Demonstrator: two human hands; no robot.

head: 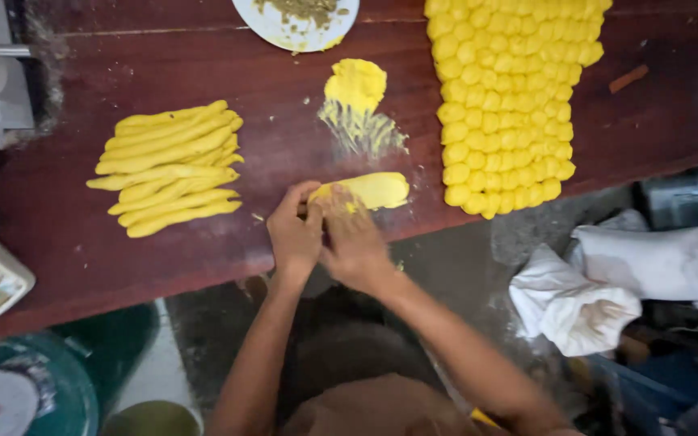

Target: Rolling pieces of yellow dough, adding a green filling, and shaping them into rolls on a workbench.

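Your left hand (294,234) and right hand (353,242) sit close together at the near edge of the dark red desk (58,234), fingers curled over the left end of a yellow dough roll (369,190). Both hands are partly closed and pinch that end between fingertips and thumbs; the rest of the roll lies flat on the desk, stretching to your right.

Just beyond the roll, a flattened lump of yellow dough (355,85) rests on the desk with a smeared streak trailing toward you. To your left lies a pile of long dough ropes (170,168), stacked side by side and well apart from your hands. To your right, a dense block of small dough balls (509,97) is packed in rows, its near corner just beside the roll's far end.

A white plate (296,34) with greenish-brown filling stands at the far edge. White cloth sacks (607,278) lie below the desk on your right.
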